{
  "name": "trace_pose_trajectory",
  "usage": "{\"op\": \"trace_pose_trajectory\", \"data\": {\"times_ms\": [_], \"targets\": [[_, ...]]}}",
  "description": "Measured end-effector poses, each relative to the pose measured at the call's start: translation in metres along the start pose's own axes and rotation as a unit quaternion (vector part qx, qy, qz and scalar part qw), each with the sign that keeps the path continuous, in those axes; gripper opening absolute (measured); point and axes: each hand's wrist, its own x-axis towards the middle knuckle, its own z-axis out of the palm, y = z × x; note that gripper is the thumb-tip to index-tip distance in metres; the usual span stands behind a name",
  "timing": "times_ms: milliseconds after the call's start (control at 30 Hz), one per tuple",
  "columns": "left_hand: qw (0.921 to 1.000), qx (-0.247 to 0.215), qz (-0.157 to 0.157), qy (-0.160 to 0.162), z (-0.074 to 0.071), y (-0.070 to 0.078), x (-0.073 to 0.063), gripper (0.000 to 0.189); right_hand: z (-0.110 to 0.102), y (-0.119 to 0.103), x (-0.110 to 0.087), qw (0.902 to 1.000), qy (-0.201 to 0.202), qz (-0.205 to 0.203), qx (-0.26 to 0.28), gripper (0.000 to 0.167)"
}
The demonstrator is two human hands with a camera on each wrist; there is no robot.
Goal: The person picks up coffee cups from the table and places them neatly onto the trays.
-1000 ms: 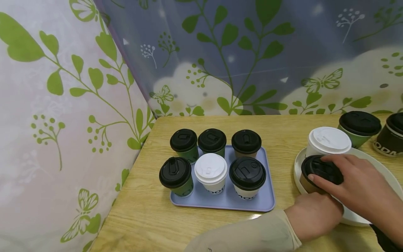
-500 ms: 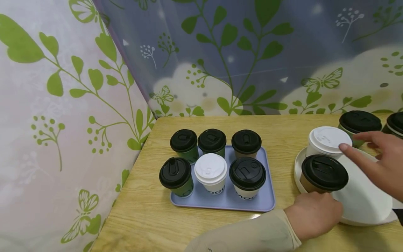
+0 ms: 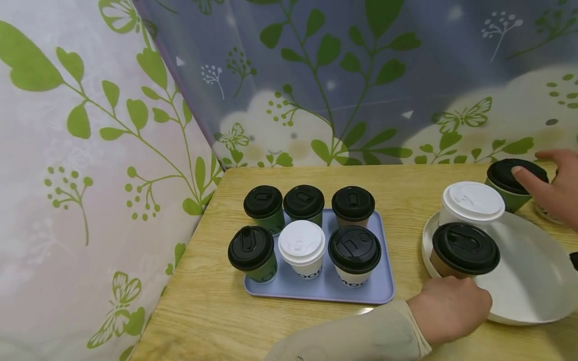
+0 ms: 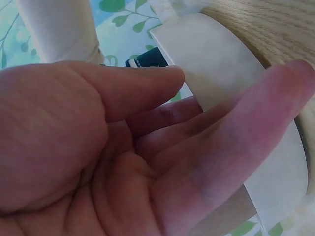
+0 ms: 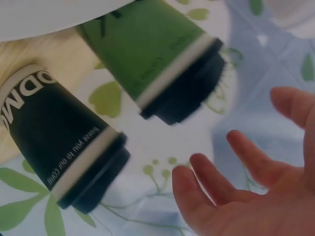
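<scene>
My left hand (image 3: 451,310) grips the near left rim of a round white plate (image 3: 533,281); in the left wrist view its thumb and fingers lie about the plate wall (image 4: 221,59). On that plate stand a brown paper coffee cup with a black lid (image 3: 465,248) and a white-lidded cup (image 3: 471,200). My right hand (image 3: 557,188) is spread beside a green coffee cup with a black lid (image 3: 512,188) behind the plate. In the right wrist view the fingers are apart from that green cup (image 5: 152,54) and from a dark cup (image 5: 59,132), mostly hidden in the head view.
A lilac tray (image 3: 289,290) to the left carries several lidded cups in two rows, among them a white-lidded cup (image 3: 301,245). Wood tabletop (image 3: 203,321) lies around it. Patterned fabric walls (image 3: 289,90) stand behind and at the left.
My right hand has let go of the brown cup on the plate and moved back and right to the green cup. The left hand has stayed at the plate's rim.
</scene>
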Motion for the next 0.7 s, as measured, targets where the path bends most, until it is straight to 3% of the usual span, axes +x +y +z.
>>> {"op": "trace_pose_trajectory", "data": {"times_ms": [133,300,500,700], "targets": [[1.0,0.003,0.001,0.004,0.0,0.0,0.0,0.021,0.007,0.005,0.015,0.9969,-0.048,-0.007,-0.061,0.079],[1.0,0.005,0.003,0.003,0.0,0.0,0.0,0.021,0.016,0.011,0.025,0.9896,-0.066,-0.046,-0.12,0.091],[0.9998,0.011,0.006,0.013,0.001,0.0,-0.001,0.021,0.021,0.016,0.025,0.9865,-0.059,-0.086,-0.126,0.092],[1.0,0.003,0.005,0.001,0.0,0.0,0.0,0.021,0.024,0.011,0.02,0.9891,-0.06,-0.064,-0.118,0.081]]}}
